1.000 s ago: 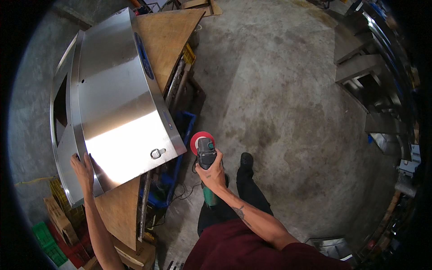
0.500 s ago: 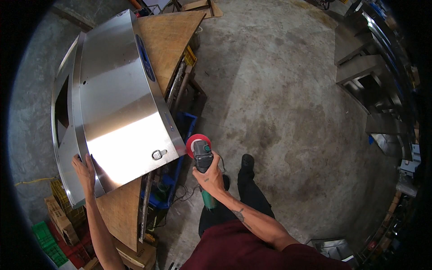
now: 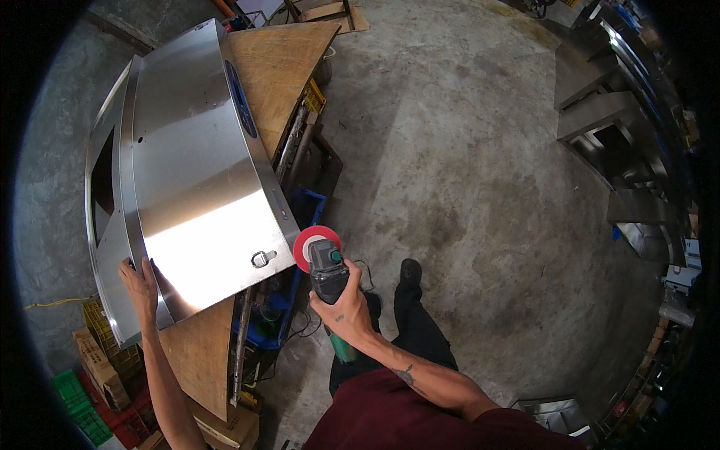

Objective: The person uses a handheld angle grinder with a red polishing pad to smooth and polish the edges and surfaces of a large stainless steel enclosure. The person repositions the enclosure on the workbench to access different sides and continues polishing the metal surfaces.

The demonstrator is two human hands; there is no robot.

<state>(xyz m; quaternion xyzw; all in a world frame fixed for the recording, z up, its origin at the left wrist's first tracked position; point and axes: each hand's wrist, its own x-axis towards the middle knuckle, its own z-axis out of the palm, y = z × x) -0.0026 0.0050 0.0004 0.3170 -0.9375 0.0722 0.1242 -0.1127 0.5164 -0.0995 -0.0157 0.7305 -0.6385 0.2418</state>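
Note:
A large stainless-steel sheet-metal housing [image 3: 191, 161] lies on a wooden worktable, with a slotted metal fitting [image 3: 262, 259] near its lower right corner. My left hand [image 3: 140, 289] grips the raised ledge along the housing's left side, fingers bent over it. In my right hand [image 3: 346, 304] is an angle grinder [image 3: 328, 271], held by its dark head; its green body hangs down toward my legs. The red disc [image 3: 303, 244] at its front overlaps the housing's right corner. Whether the disc touches the metal I cannot tell.
The wooden worktable [image 3: 274, 64] shows beyond the housing. Below its edge sit blue crates [image 3: 289, 300], and a cord trails near my feet. Cartons [image 3: 101, 367] and green crates [image 3: 79, 405] stand at the lower left. Metal housings [image 3: 600, 120] line the right side of the concrete floor [image 3: 450, 150].
My right hand has moved the angle grinder a little left and toward me, tilting it, so the disc now covers more of the housing's corner. My left hand stays where it was.

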